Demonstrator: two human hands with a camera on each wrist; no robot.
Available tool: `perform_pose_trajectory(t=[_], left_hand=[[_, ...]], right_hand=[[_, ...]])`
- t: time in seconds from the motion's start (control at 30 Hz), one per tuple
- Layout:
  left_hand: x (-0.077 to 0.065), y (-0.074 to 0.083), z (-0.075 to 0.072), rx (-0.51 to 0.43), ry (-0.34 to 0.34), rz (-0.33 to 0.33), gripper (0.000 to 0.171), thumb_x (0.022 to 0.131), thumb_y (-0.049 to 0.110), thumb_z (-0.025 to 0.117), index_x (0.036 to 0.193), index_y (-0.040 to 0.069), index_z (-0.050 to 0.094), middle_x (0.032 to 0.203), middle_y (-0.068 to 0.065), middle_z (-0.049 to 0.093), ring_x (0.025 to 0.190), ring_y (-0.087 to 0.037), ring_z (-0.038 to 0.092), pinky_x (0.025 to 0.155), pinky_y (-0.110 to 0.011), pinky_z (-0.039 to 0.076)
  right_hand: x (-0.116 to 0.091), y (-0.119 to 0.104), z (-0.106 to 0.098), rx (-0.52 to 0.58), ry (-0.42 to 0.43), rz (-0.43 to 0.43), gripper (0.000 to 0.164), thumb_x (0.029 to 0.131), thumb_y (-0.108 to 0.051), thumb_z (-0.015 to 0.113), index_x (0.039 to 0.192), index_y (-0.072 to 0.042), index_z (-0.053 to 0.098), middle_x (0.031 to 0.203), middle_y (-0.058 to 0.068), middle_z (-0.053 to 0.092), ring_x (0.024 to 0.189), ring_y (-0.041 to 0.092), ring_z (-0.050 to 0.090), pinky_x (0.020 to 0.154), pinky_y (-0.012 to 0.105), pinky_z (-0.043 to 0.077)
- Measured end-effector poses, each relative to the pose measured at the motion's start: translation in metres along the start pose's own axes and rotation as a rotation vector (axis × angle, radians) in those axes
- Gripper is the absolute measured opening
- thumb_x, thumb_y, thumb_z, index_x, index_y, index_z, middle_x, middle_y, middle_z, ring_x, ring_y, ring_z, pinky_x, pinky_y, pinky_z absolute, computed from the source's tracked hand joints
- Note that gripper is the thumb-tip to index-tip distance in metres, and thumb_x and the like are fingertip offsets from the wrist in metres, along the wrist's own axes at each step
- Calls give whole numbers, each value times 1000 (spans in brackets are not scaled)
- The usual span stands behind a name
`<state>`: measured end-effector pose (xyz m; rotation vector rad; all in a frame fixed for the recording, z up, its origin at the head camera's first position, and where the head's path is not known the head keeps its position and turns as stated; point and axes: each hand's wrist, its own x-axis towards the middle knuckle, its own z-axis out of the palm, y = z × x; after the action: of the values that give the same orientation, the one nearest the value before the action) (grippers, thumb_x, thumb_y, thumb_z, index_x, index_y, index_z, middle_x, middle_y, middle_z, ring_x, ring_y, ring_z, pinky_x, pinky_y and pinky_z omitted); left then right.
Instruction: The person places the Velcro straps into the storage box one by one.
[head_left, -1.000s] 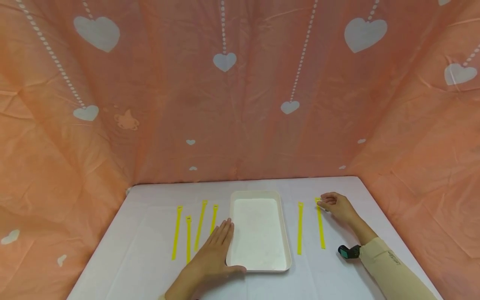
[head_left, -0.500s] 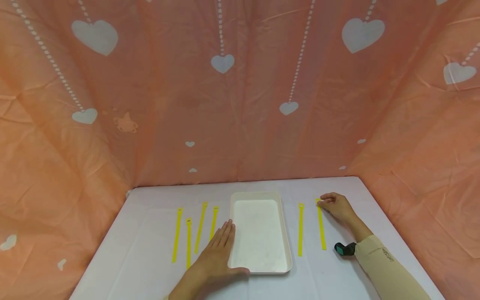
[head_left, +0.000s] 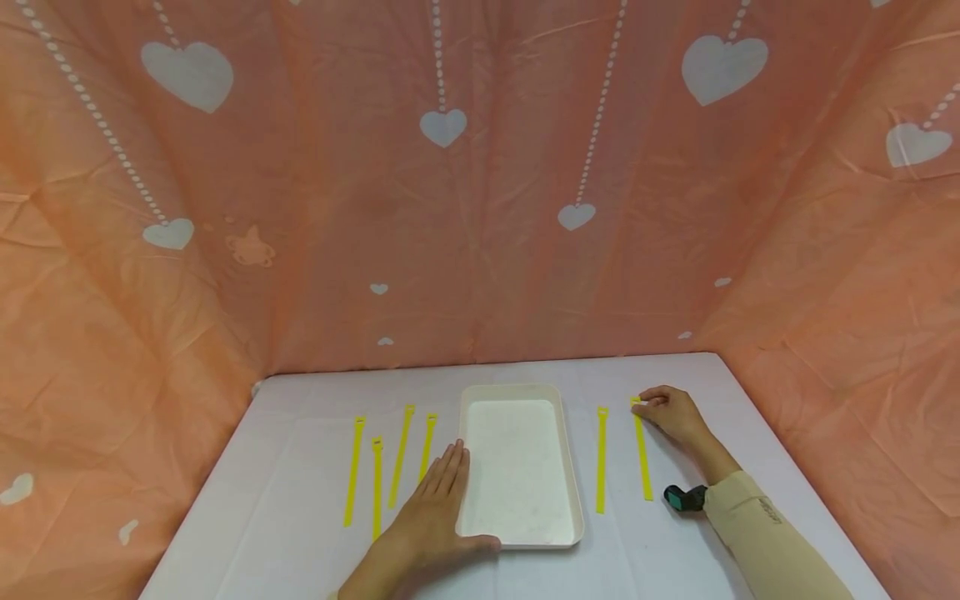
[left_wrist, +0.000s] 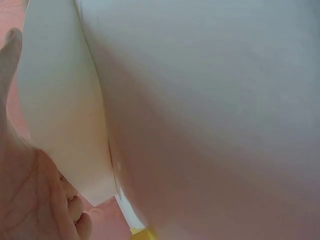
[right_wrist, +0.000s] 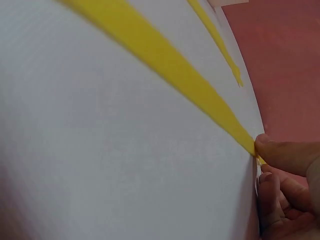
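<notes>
My left hand [head_left: 431, 508] lies against the left side of a shallow white tray [head_left: 572, 500], its fingers straight along the rim and the thumb at the near edge. In the left wrist view the palm [left_wrist: 30, 190] is beside the tray's outer wall [left_wrist: 65, 100]. My right hand [head_left: 675, 417] is at the far, slotted end of the outer right yellow cable strap [head_left: 642, 458]. Seen from the right wrist, the thumb [right_wrist: 285, 156] presses on that strap's end [right_wrist: 215, 107] with fingers curled beneath it. The strap lies flat on the table along its length.
Another yellow strap [head_left: 601, 462] lies just right of the tray. Several more, among them one farthest left [head_left: 352, 475], lie left of it, one partly behind the left hand. The white-covered table [head_left: 300, 500] backs onto an orange curtain [head_left: 480, 275] with heart prints.
The right forearm has shifted slightly left while the fingertips stay at the strap's far end, the thumb closing on it. The left hand stays at the tray; the head view has shifted slightly.
</notes>
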<state>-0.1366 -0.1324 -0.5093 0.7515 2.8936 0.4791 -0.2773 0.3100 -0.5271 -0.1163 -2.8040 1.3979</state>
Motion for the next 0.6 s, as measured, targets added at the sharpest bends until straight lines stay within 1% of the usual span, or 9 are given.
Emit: perform_pose_trajectory(t=[0.17,0.33,0.4,0.5,0.6], left_hand=[[0,0,0,-8,1,-1,131,88,83,63,169,-6,12,178,-25,6,166,-37,8,133,-54,18],[0,0,0,-5,0,-2,131,88,84,63,169,-6,12,178,-25,6,166,-37,9,133,-54,18],[0,0,1,-5,-5,-8,131,88,84,63,169,-6,12,178,-24,6,166,-36,8,133,-53,17],[0,0,2,-14,-14,-17,132,88,84,64,169,-5,11,178,-23,5,166,-35,7,134,-53,17],[1,0,2,-16,-16,-18,132,88,83,64,169,-5,11,178,-23,4,166,-36,7,134,-53,17]], right_hand=[[1,-2,2,-11,9,2,36,95,-14,82,117,11,68,91,9,64,82,18,56,69,27,47],[0,-2,4,10,12,17,31,96,-12,81,113,10,69,88,8,65,80,16,57,66,24,47],[-1,-3,5,24,18,28,30,96,-12,81,113,10,69,90,10,66,80,17,57,66,24,48],[-3,-2,5,38,31,42,29,97,-13,80,113,10,70,98,16,69,87,24,60,69,24,49],[-4,-1,5,43,45,54,31,98,-16,79,114,9,71,112,24,71,101,32,63,74,22,49]])
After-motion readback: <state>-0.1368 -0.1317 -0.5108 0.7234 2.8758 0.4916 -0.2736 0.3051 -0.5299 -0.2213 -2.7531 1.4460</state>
